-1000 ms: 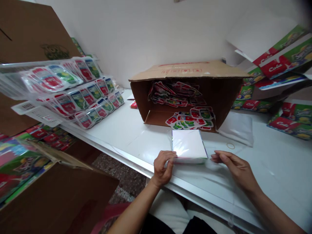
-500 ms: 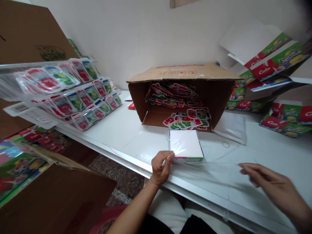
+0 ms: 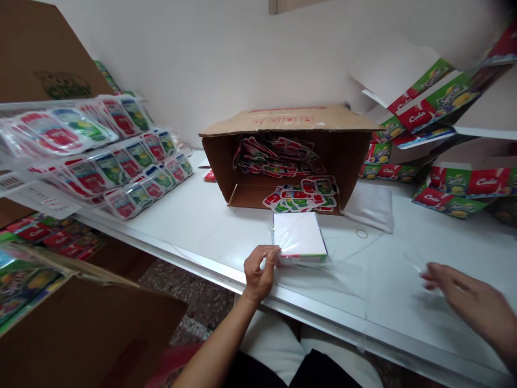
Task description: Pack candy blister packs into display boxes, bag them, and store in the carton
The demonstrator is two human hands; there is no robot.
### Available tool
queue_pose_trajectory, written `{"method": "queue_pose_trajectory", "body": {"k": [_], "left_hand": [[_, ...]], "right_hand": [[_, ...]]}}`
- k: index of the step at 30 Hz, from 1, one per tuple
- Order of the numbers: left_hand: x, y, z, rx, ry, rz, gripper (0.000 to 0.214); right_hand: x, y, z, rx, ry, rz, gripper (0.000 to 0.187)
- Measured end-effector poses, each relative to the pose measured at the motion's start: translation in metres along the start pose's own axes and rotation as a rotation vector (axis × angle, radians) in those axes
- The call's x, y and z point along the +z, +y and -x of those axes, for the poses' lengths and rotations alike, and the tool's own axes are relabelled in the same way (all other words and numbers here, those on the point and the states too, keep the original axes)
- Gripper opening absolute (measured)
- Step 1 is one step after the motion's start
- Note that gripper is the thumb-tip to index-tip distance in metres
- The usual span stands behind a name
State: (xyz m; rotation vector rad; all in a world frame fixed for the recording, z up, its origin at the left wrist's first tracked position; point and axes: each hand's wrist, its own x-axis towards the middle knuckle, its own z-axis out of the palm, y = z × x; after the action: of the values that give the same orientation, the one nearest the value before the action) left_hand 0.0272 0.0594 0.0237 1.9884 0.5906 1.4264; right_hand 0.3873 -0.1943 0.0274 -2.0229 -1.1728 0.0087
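Observation:
A flat box with a white face (image 3: pixel 299 233) lies inside a clear plastic bag (image 3: pixel 339 275) on the table. My left hand (image 3: pixel 259 274) is closed in a pinch on the bag at the box's near left corner. To the right, my right hand (image 3: pixel 464 296) is raised over the table, slightly blurred, with its fingers pressed together. A thin clear plastic strip (image 3: pixel 414 263) trails from those fingertips. The bag's loose flap lies flat in front of the box, apart from my right hand.
An open carton (image 3: pixel 214 172) on its side holds several can-shaped cards (image 3: pixel 299 199). Bagged cards (image 3: pixel 117 167) stand at left above another carton (image 3: pixel 100 323). Printed box sleeves (image 3: pixel 436 108) pile up at right, near clear bags (image 3: pixel 371 207) and a rubber band (image 3: pixel 362 234).
My right hand has drawn away to the right, and a thin strip now trails from it, clear of the bag. My left hand stays at the box corner. The view has shifted slightly.

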Motion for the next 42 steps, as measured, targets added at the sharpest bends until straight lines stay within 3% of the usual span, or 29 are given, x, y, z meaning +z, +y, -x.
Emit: {"method": "queue_pose_trajectory", "body": {"k": [2,4,7,9,12,16,23,33,39,42], "left_hand": [[0.000,0.001,0.000,-0.005,-0.009,0.002,0.018],[-0.001,0.002,0.001,-0.008,-0.015,-0.002,0.019],[-0.003,0.004,0.001,-0.016,-0.018,-0.020,0.019],[-0.004,0.004,0.001,-0.020,-0.016,-0.039,0.019],[-0.007,0.001,0.002,-0.001,-0.016,-0.067,0.017],[-0.007,-0.004,0.001,0.049,-0.021,-0.019,0.018],[0.000,-0.004,0.010,-0.098,0.027,0.092,0.020],[0.019,0.010,0.001,-0.452,0.344,0.089,0.022],[0.019,0.006,-0.006,-0.664,0.379,0.261,0.025],[0.020,0.002,-0.009,-0.756,0.345,0.251,0.029]], "right_hand": [[0.026,-0.040,-0.007,-0.057,-0.198,-0.062,0.040],[0.049,-0.076,-0.014,-0.079,-0.325,-0.160,0.045],[0.071,-0.110,-0.018,-0.024,-0.468,-0.285,0.035],[0.078,-0.120,-0.018,0.005,-0.458,-0.352,0.028],[0.084,-0.123,-0.017,-0.030,-0.376,-0.439,0.025],[0.090,-0.124,-0.017,-0.125,-0.413,-0.587,0.024],[0.116,-0.116,-0.026,-0.026,-0.386,-0.736,0.025],[0.139,-0.117,-0.026,0.206,-0.278,-0.954,0.020],[0.150,-0.126,-0.021,0.534,-0.274,-1.128,0.027],[0.150,-0.128,-0.019,0.582,-0.305,-1.094,0.031]]}}
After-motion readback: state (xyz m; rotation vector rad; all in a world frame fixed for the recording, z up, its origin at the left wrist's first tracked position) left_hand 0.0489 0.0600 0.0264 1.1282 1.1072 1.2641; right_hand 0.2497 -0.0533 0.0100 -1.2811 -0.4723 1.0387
